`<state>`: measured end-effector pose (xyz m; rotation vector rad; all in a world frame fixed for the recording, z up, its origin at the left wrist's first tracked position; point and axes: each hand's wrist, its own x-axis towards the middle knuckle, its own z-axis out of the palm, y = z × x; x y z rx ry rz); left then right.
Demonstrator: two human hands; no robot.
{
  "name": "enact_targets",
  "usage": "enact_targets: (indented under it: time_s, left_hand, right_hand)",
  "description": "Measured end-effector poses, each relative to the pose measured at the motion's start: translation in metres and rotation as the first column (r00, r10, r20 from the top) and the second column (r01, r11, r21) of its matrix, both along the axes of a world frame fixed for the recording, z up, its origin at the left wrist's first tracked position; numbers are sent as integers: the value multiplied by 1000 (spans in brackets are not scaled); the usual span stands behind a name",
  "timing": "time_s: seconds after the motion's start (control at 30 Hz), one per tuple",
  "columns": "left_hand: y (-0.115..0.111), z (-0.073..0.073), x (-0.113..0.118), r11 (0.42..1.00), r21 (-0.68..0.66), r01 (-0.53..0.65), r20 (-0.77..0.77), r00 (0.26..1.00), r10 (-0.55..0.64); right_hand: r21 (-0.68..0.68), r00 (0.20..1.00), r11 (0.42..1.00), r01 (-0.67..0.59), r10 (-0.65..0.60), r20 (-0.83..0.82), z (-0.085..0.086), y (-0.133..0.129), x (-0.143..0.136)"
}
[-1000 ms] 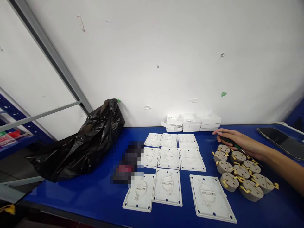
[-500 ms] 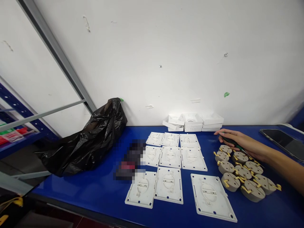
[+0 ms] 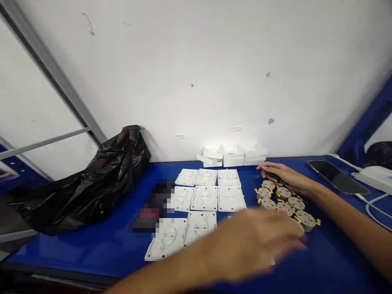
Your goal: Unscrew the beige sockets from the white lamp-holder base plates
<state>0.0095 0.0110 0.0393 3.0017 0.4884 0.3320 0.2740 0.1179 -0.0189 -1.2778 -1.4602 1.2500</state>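
My right hand (image 3: 290,177) is closed around a screwdriver (image 3: 275,175) with a dark green and black handle, its shaft pointing back past the wrist. Beneath and in front of that hand sits a cluster of round grey-beige discs (image 3: 295,203) with yellow tabs. Smeared by motion, my left hand (image 3: 249,245) reaches across from the lower left toward the nearest discs; whether it touches one cannot be made out. It covers most of the nearest right square plate. Several other white square plates (image 3: 204,198) lie in rows, each with a round molded pattern.
White shallow boxes (image 3: 233,156) are stacked against the wall. At the left a black plastic bag (image 3: 92,188) lies on the blue table (image 3: 122,249), near a pixelated dark item (image 3: 153,204). On the right are a phone (image 3: 338,177) with a cable and a white adapter (image 3: 375,177).
My left hand has come into view from below, reaching right over the plates. The view has swung right, showing more of the right side. My right hand still holds the screwdriver.
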Motion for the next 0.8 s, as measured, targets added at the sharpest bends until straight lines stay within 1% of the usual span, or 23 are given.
enact_targets:
  time_s: [0.1, 0.17, 0.2, 0.27, 0.37, 0.47, 0.53, 0.67, 0.73, 0.8]
  left_hand:
    - [39, -7, -16, 987, -145, -64, 164, 983, 87]
    - [58, -14, -27, 986, -140, -90, 181, 977, 114]
    - [63, -18, -31, 987, -133, -86, 181, 977, 110]
    - [63, -24, -36, 990, -126, -56, 178, 981, 78]
    - [51, -27, -38, 996, -91, 21, 135, 991, -9]
    - [41, -27, -36, 996, 23, 87, 37, 995, -88]
    - [41, -30, -34, 988, 103, 111, 6, 994, -112]
    - [55, -33, -29, 958, 268, 100, -16, 995, -99]
    - [61, -28, -28, 950, 303, 73, -21, 997, -70]
    - [59, -21, -30, 948, 315, 45, -26, 999, -39]
  right_hand:
    - [-26, 1000, 1000, -14, 13, -20, -1, 2, 1]
    - [-38, 999, 999, -25, 24, -30, -2, 3, 2]
    - [-43, 999, 999, -29, 27, -33, -2, 3, 2]
    - [-51, 999, 998, -31, 29, -36, -1, 3, 2]
    - [-63, 999, 998, -27, 26, -30, 1, 2, 3]
    - [-67, 999, 997, -27, 25, -28, 2, 2, 3]
    - [-65, 999, 997, -29, 27, -29, 2, 2, 3]
    - [-55, 999, 998, -29, 28, -22, 3, 1, 2]
    - [-53, 1000, 998, -25, 24, -16, 4, 1, 1]
    - [-54, 1000, 998, -22, 22, -9, 5, 0, 1]
